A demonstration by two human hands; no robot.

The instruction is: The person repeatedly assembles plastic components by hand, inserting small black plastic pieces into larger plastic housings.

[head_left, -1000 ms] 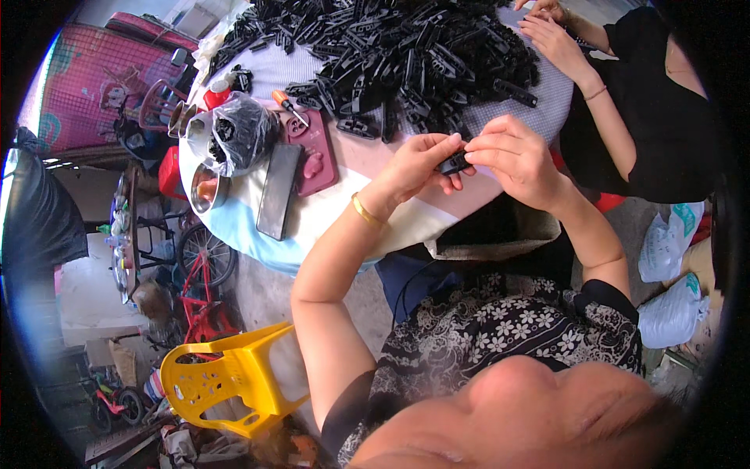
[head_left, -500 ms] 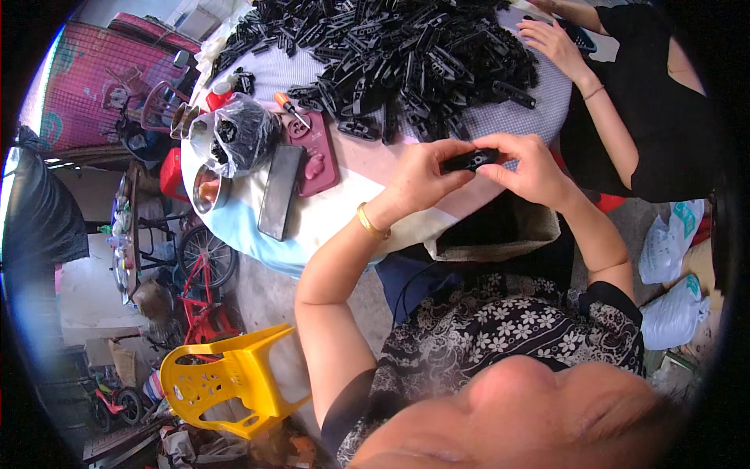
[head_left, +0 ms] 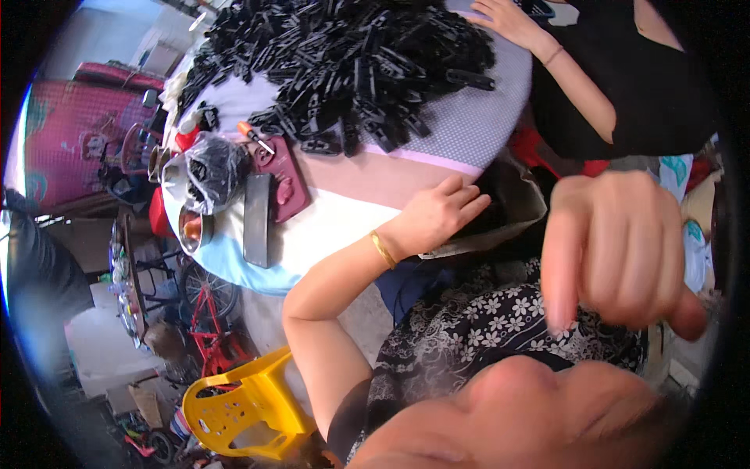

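Over the near table edge, at the mouth of an open pale sack [head_left: 534,199], is my left hand [head_left: 441,217], a gold bangle on its wrist. Its fingers curl downward, thumb out of sight; whatever lies under them blends with the sack's dark inside. Close to the camera on the right, my right hand [head_left: 621,246] is raised and slightly blurred. Its fingers bend down with the thumb apart, and nothing shows in them. Beyond my hands, a large heap of black plastic clip-like parts [head_left: 328,70] covers the back of the cloth-covered round table [head_left: 351,178].
On the table's left lie a dark flat case [head_left: 257,223], a maroon tray-like piece [head_left: 292,191], an orange-handled screwdriver [head_left: 254,137], a plastic bag [head_left: 211,172] and a metal bowl [head_left: 195,228]. A co-worker's hand [head_left: 508,22] rests across the table. A yellow chair [head_left: 246,402] stands lower left.
My hands, earlier together on one black plastic part, have separated. The right hand rose toward the camera; the left came down to the sack's mouth. The part no longer shows.
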